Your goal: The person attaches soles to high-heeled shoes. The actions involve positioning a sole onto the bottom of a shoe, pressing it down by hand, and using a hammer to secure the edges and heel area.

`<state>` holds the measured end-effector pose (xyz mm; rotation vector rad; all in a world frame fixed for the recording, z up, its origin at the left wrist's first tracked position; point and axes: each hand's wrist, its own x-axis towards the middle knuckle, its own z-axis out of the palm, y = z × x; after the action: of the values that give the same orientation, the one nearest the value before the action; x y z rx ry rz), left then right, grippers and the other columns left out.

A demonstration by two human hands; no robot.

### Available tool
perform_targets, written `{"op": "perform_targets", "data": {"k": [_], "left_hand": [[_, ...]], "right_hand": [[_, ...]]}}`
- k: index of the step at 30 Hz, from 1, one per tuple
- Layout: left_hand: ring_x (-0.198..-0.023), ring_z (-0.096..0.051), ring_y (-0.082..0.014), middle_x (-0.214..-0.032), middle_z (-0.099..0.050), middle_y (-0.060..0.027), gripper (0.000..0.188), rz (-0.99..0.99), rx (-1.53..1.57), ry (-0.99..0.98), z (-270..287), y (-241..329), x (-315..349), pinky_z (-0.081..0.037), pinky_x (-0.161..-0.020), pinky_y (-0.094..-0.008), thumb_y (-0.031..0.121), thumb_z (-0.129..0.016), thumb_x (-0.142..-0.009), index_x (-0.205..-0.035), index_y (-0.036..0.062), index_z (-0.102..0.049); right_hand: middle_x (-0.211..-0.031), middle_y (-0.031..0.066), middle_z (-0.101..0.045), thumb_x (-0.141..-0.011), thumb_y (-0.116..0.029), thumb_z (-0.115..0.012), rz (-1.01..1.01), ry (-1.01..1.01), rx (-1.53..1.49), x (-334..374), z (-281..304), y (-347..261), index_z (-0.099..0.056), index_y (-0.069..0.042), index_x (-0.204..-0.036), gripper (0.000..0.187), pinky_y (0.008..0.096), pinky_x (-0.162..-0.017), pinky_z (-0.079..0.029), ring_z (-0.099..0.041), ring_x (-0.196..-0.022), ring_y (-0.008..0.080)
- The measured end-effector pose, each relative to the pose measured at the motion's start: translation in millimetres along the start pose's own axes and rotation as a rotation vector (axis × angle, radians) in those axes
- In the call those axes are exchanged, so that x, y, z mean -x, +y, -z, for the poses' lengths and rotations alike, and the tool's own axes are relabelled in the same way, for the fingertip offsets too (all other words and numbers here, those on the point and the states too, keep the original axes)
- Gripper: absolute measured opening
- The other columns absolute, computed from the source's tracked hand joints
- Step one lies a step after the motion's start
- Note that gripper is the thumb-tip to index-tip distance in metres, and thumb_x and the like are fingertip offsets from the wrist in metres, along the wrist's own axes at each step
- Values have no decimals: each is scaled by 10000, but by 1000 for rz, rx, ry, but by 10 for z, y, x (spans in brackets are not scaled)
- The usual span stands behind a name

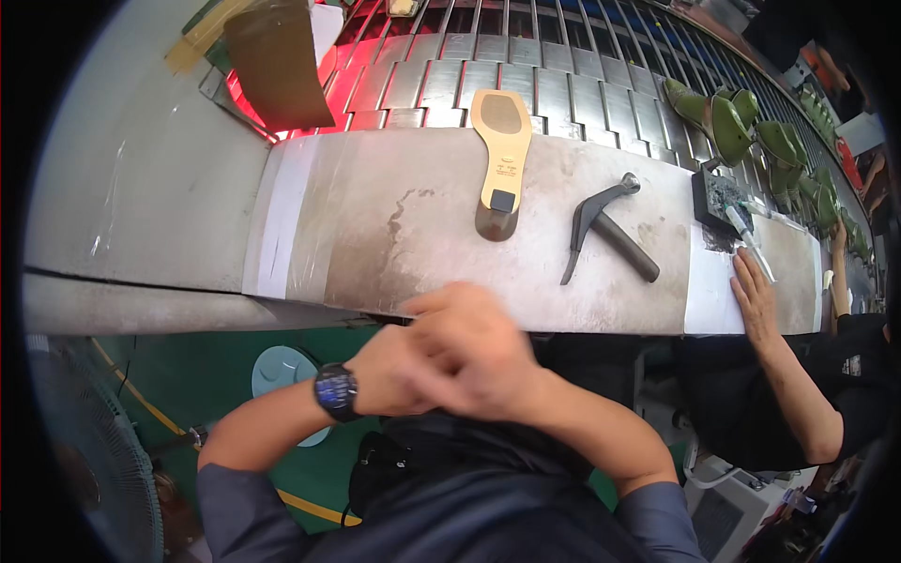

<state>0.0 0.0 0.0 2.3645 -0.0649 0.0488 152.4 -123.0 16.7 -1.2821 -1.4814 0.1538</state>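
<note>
My left hand, with a dark watch at its wrist, is in front of the bench's near edge. Across it lies my right hand, and the two appear to touch. Motion smears the right fingers and hides most of the left ones, so anything between them cannot be made out. Beyond them on the bench lies a pale yellow shoe sole with a brown heel end, its front reaching onto the metal slats. Right of it rests a dark shoemaker's hammer with a round face and a long thin tail. Neither hand touches them.
Metal conveyor slats run behind the worn bench. Green shoes stand at the far right. A co-worker's hand rests near a black tray and brushes. A fan and a light-blue stool are at left.
</note>
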Motion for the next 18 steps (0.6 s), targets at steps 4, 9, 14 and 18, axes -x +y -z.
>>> {"op": "perform_targets", "data": {"k": [4, 9, 14, 18], "left_hand": [[-693, -670, -256, -774, -666, -92, 168, 48, -39, 385, 667, 219, -512, -528, -618, -361, 88, -778, -836, -992, 51, -728], [-990, -668, -139, -1079, -728, -89, 331, 155, -99, 672, 1551, -975, -1745, -533, -888, -292, 207, -714, -985, -1207, -36, -690], [-1167, -660, -312, -1219, -695, -241, 746, 383, -324, 726, 2084, -2684, -2967, -448, -1101, -397, 502, -805, -893, -1385, -2, -561], [-1332, -569, -386, -1370, -611, -288, 1033, 702, -660, 735, 2709, -3432, -3647, -479, -1090, -467, 646, -800, -769, -1409, -107, -499]], "right_hand": [[-1140, 194, -680, -793, -80, -818, -361, 195, 94, 104, 592, 433, -648, -19, -975, 256, 470, -902, -550, -687, -1002, 370], [-1329, 211, -597, -759, -115, -836, -315, 96, 514, 15, 788, 622, -663, -1, -1132, 426, 643, -1122, -374, -578, -1255, 421], [-1371, 217, -589, -745, -171, -840, -400, -75, 580, -62, 837, 636, -670, 1, -1204, 519, 647, -1130, -349, -551, -1301, 415], [-1359, 205, -622, -732, -192, -850, -518, -110, 508, -152, 846, 638, -701, -12, -1152, 481, 639, -1124, -340, -571, -1273, 392]]}}
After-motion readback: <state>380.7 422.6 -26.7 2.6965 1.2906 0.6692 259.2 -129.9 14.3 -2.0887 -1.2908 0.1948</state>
